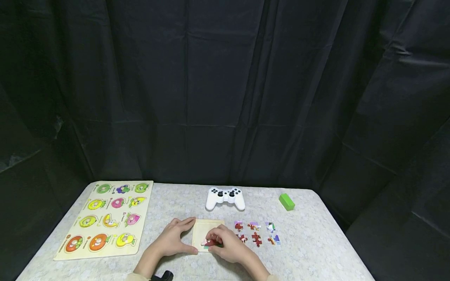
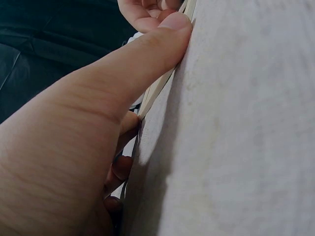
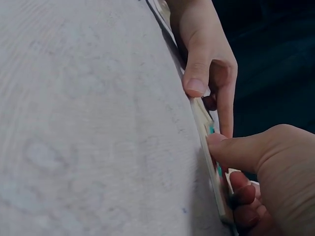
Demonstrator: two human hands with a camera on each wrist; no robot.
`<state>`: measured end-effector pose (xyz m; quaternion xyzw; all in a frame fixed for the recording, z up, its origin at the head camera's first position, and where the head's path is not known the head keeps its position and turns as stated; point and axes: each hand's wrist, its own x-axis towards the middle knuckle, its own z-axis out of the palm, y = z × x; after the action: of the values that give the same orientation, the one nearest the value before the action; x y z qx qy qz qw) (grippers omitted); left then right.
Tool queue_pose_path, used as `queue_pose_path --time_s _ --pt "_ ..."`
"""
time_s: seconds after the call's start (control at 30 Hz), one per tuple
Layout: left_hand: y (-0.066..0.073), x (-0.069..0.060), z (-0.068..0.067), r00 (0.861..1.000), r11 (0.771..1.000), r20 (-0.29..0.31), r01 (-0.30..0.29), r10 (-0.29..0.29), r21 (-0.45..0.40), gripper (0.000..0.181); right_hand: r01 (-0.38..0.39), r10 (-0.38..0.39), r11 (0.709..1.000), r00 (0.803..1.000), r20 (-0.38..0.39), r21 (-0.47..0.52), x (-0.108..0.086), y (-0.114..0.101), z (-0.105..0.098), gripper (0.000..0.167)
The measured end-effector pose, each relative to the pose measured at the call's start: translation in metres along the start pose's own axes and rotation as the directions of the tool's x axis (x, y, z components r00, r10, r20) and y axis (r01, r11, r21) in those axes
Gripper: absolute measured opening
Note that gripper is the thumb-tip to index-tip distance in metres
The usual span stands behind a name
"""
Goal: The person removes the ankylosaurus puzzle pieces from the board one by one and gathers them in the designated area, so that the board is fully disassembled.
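A small square wooden puzzle tray (image 1: 201, 229) lies on the table between both hands. My left hand (image 1: 172, 239) grips its left side, thumb at the near corner and index finger at the far corner. Over the tray's near right part, my right hand (image 1: 229, 246) pinches a dark red jigsaw piece (image 1: 212, 242) low against the tray floor. Fingers partly cover this piece, and whether others lie beneath cannot be told. In the right wrist view, the right thumb (image 3: 236, 151) presses at the tray's near edge. Several loose jigsaw pieces (image 1: 257, 239) lie in rows right of the tray.
A wooden fruit puzzle board (image 1: 119, 230) covers the table's left side. Behind the tray sits a white game controller (image 1: 218, 198). A green block (image 1: 286, 201) stands at the back right. Black cloth (image 1: 218, 97) hangs behind the patterned tabletop (image 1: 309, 249).
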<state>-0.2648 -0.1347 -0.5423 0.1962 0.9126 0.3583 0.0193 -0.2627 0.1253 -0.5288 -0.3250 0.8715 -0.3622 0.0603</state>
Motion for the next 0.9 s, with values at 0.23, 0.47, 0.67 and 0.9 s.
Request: queue_pose_path --time_s 0.23,0.47,0.67,0.9 --pt "0.0004 -0.0004 -0.0008 1.0 1.0 -0.005 -0.009 0.009 0.001 0.108 0.018 -0.018 1.0 0.999 -0.031 0.002 -0.0028 0.0016 0.0024 0.024" --pt "-0.0005 -0.0005 -0.0003 1.0 1.0 -0.01 -0.015 0.015 0.0 0.108 0.031 -0.031 1.0 0.999 -0.044 0.007 -0.0051 0.0026 0.0031 0.029" --pt "-0.0008 -0.0008 0.0001 1.0 1.0 -0.008 -0.011 0.011 -0.004 0.108 0.037 -0.036 0.999 0.998 -0.055 0.02 -0.0058 0.0033 0.0025 0.03" --pt "0.0003 -0.001 -0.0003 1.0 1.0 -0.009 -0.013 0.013 0.003 0.108 0.035 -0.033 0.999 0.998 -0.058 0.024 -0.0059 0.0036 0.0017 0.026"
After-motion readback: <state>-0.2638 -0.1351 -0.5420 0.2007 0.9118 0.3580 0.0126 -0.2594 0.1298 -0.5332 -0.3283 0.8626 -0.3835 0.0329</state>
